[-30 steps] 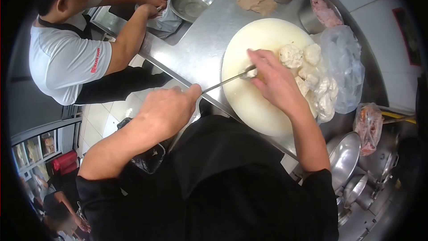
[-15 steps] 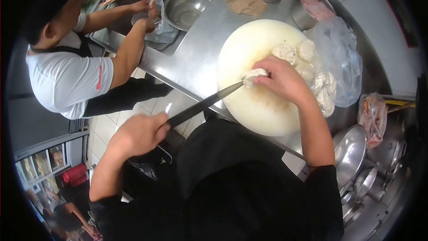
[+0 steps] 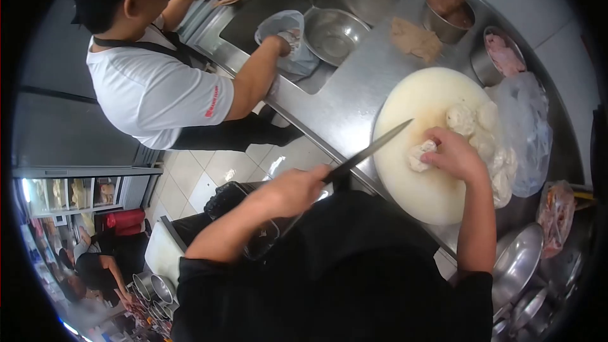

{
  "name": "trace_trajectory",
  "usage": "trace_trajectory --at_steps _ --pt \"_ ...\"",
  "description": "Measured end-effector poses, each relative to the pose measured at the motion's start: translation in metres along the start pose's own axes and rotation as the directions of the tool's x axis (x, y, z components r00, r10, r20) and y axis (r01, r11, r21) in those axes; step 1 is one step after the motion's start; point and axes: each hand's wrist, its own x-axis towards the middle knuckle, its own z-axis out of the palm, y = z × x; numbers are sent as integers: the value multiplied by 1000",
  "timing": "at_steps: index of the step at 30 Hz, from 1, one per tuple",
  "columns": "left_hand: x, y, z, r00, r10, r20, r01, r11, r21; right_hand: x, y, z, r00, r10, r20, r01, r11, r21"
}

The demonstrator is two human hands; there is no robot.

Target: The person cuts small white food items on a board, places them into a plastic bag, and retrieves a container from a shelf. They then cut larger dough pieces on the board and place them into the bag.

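Note:
My left hand (image 3: 288,193) grips the dark handle of a long knife (image 3: 373,149). The blade reaches over the left side of a round white cutting board (image 3: 411,98), its tip a little apart from the food. Pinched between the thumb and fingers of my right hand (image 3: 457,155) is a pale, speckled, soft lump (image 3: 419,157), held close over the board. Another pale lump (image 3: 460,120) sits just beyond that hand, and several more lie along the board's right side, partly hidden by my fingers and wrist. Beside them is a clear plastic bag (image 3: 524,133).
Behind the board stand a pot of brown food (image 3: 457,24), a container of pink meat (image 3: 503,57) and a brown sheet (image 3: 415,39). A co-worker (image 3: 158,82) at the sink (image 3: 253,16) reaches into a bag (image 3: 297,57) beside a steel bowl (image 3: 339,35). Metal bowls (image 3: 522,259) stand lower right.
The view has shifted, so the board appears farther right and lower. The knife tip has come away from the lump in my right hand. The co-worker's hands have moved apart.

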Motion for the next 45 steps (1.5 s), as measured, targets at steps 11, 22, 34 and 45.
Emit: trace_trajectory --at_steps 11,22,34,45 --pt "-4 27 9 995 100 4 -99 978 183 -53 0 69 812 -134 -568 129 990 -49" --pt "-12 53 -8 976 217 21 -181 755 631 -39 5 93 687 -117 -717 163 987 -5" --pt "24 67 -10 956 289 58 -266 759 594 -40 14 102 635 -99 -766 212 976 49" --pt "41 78 -4 953 285 107 -297 795 530 -46 16 107 582 -151 -799 235 972 -12"
